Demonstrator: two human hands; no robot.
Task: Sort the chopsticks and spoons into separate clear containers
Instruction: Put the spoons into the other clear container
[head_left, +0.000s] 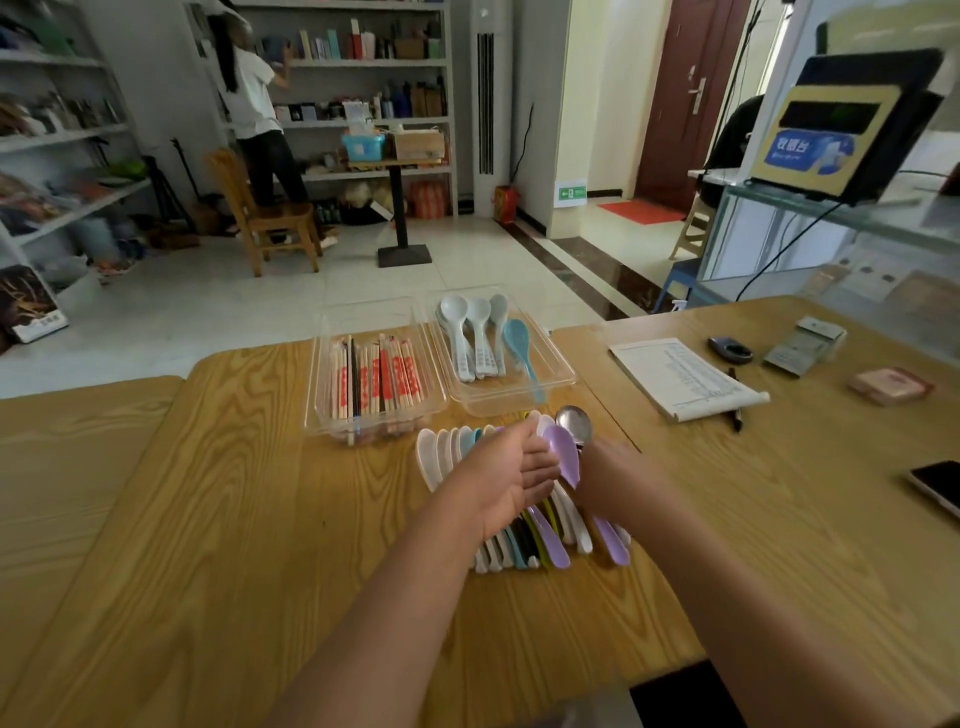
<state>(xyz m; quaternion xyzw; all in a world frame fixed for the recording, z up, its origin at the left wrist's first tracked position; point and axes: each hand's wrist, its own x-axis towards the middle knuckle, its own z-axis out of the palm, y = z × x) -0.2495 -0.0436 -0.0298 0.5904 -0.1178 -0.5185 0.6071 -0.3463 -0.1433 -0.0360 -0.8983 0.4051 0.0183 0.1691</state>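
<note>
As the items lie from left to right: one clear box (323, 400) holding chopsticks (379, 382), complete as far as can be seen, with no loose chopsticks visible on the bench (234, 519). Just beside it is a second clear box (563, 366) holding pale spoons (478, 332) and one blue. Nearer the person is a row of loose spoons (441, 457), unsorted, with long axes running bowls-away and handles-near. The left grip (511, 478) is spread, palm turned right, fingers straight against the row. The purple spoon (563, 454) sits between the two grips, with a metal spoon (574, 423) just behind it. The right grip (618, 470) touches the purple spoon, but its fingers are hidden, so closure cannot be told. The spoon box lies straight ahead of both grips, along the spoons' axis. The right grip is judged nearer.
</note>
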